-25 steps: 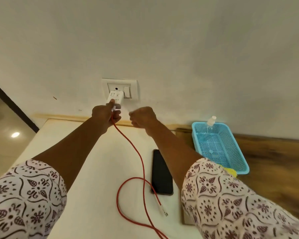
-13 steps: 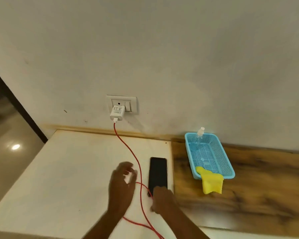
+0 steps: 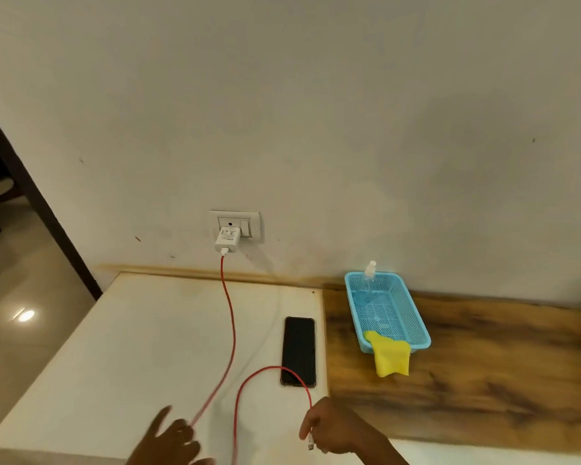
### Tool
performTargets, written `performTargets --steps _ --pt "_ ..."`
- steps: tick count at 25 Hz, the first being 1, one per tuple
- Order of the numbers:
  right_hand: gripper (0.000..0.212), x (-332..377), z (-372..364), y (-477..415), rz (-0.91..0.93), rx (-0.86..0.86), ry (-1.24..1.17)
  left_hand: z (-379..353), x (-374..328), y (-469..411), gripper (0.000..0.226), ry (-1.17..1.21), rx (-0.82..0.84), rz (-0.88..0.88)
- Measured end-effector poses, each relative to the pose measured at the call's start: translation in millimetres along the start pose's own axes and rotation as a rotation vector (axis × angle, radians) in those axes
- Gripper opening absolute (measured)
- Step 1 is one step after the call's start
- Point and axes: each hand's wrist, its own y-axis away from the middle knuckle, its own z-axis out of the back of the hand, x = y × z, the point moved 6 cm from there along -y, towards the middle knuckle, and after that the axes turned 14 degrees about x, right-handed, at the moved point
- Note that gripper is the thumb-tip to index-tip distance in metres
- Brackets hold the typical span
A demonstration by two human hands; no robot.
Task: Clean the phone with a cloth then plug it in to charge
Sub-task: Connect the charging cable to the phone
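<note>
A black phone (image 3: 298, 351) lies screen up on the white table (image 3: 141, 347), with no cable in it. A white charger (image 3: 227, 240) sits plugged into the wall socket (image 3: 253, 219). Its red cable (image 3: 230, 333) runs down across the table and loops over the phone's near end. My right hand (image 3: 336, 429) is shut on the cable's free plug end, just below the phone. My left hand (image 3: 171, 441) hovers at the bottom edge, fingers spread, with the cable running against its fingers. A yellow cloth (image 3: 391, 359) hangs over the near rim of the blue basket (image 3: 413, 317).
A clear spray bottle (image 3: 366, 283) lies in the far end of the basket. The basket stands on a dark wooden counter (image 3: 483, 364) right of the white table. A dark door frame (image 3: 41, 209) and tiled floor are at the left.
Both hands have drawn back from the socket to the near edge of the table. My right hand has taken hold of the cable's plug end. The camera view has tilted up.
</note>
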Motion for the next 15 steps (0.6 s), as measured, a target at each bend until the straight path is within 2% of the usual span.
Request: performTargets --steps 2,5,8,9,10,11,13,15 --pt "0.026 4.5 -10.9 12.7 0.042 0.014 0.018 -4.5 19.8 21.5 0.050 -0.016 -0.100 0.110" --pt "0.024 11.9 -25.6 30.5 0.105 0.008 0.026 1.7 45.3 37.9 0.049 0.191 -0.120 0.245" --pt "0.024 26.0 -28.0 56.3 0.245 0.102 -0.178 7.1 60.7 38.2 0.060 0.218 -0.138 0.363" --pt "0.023 28.1 -26.8 62.4 0.304 0.127 -0.255 7.6 58.8 35.6 0.048 0.296 -0.083 0.399" --pt "0.024 32.2 -22.7 70.0 0.383 0.159 -0.367 5.3 53.7 29.0 0.036 0.355 -0.037 0.408" --pt "0.026 33.9 -20.0 73.8 0.439 0.215 -0.535 1.3 48.8 20.6 0.034 0.392 0.029 0.381" --pt "0.019 35.7 -16.6 70.4 0.485 0.318 -0.941 -5.4 41.3 6.5 0.047 0.414 0.047 0.363" --pt "0.014 15.5 -11.0 44.5 0.324 0.125 -1.174 -1.5 34.0 -14.4 0.060 0.397 -0.010 0.354"
